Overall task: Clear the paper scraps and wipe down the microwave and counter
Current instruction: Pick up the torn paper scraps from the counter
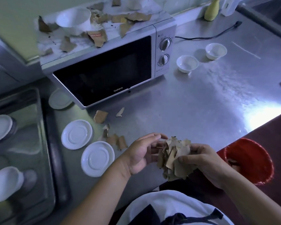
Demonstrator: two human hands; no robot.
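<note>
Holding a wad of paper scraps (175,158) in my right hand (208,164), fingers (199,146) curled round its right side and clamped on it. My left hand (141,153) sits beside it, spread and relaxed, tips at the wad's left edge; can't tell if they touch. The wad hangs over the near edge of the counter (201,103), just left of the red bin (250,161). Judging by looks it's light, thin torn brown paper, a bit stiff and loosely stacked with nothing binding it, so the lower pieces will likely slip out; best cupped from below and squeezed. The loose scraps on the counter (115,140) lie flat on steel, hard to pinch, so I'd slide them to the edge. The scraps on the microwave top (102,18) crowd a white bowl (73,18), which is fragile, so pick around it. Unclear: the back of the microwave (104,70) top is cut off by the frame, the bin's inside is dark and partly behind my right wrist, the left side is blurred, the dark specks on the microwave top could be dirt or print, and I can't pick out a wiping cloth.
</note>
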